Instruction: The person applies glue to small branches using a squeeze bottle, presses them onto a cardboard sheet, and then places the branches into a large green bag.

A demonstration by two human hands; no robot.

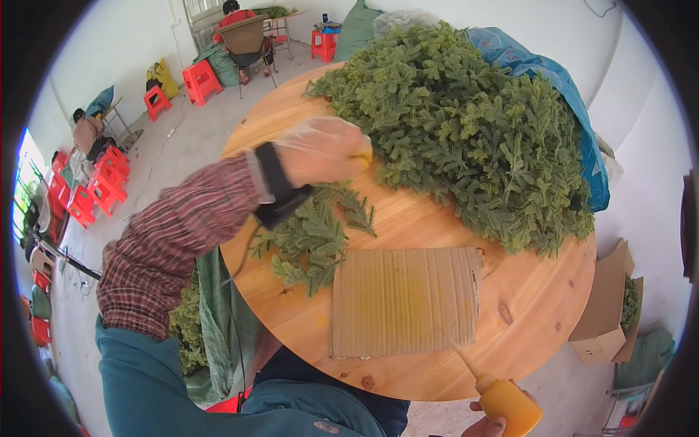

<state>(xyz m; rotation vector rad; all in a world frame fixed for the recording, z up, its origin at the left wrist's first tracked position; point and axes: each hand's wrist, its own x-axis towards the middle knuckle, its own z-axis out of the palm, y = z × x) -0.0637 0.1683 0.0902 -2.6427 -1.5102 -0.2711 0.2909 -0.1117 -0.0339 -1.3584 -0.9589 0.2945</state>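
Observation:
My left hand [322, 150], blurred and in what looks like a thin clear plastic glove, is over the wooden table beside a large pile of artificial fir sprigs [464, 125]. Yellow shows at its fingertips, and I cannot tell whether anything is in them. Below that wrist lie several loose fir sprigs [311, 240]. My right hand [486, 426], partly cut off at the bottom edge, grips a yellow squeeze bottle [510, 407]. Its long thin nozzle points up and left to the lower right of a corrugated cardboard sheet [404, 300], which bears a yellowish stain.
The round wooden table [529, 338] has a blue plastic bag [592, 175] behind the pile. A green sack of greenery [213, 328] stands at lower left, a cardboard box [600, 311] at right. Red stools [202, 82] and two seated people [87, 131] are farther off.

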